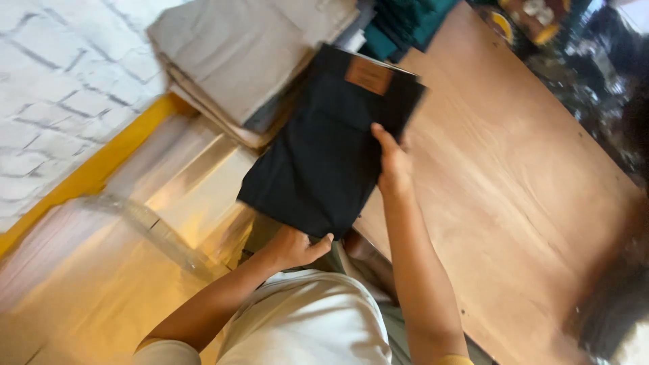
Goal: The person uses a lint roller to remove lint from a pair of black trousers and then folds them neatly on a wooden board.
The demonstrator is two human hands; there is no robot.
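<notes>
Seen from above, a person in a pale shirt holds a folded black denim garment with a tan leather patch [331, 145] in the middle of the frame, raised above the edge of a bare plywood table [514, 203] that fills the right half. The left hand [294, 247] is closed on the garment's lower edge, thumb wrapped over the cloth. The right hand [392, 162] grips the garment's right edge partway up, fingers curled round the fold and thumb lying on top. The garment's long axis runs from the lower left, near the person's body, to the upper right, with the patch end farthest from the body. So the cloth reaches up and away from both hands; the right hand sits higher along it, nearer the patch, while the left hand anchors the near end.

In the upper left of centre lies a stack of folded grey-beige cloth [250, 61], its corner just beside or under the garment. At the top, a pile of folded teal fabric [402, 27]. In the left and lower left, glossy clear plastic bags [176, 196] lie against a white brick wall with a yellow base [61, 88]
</notes>
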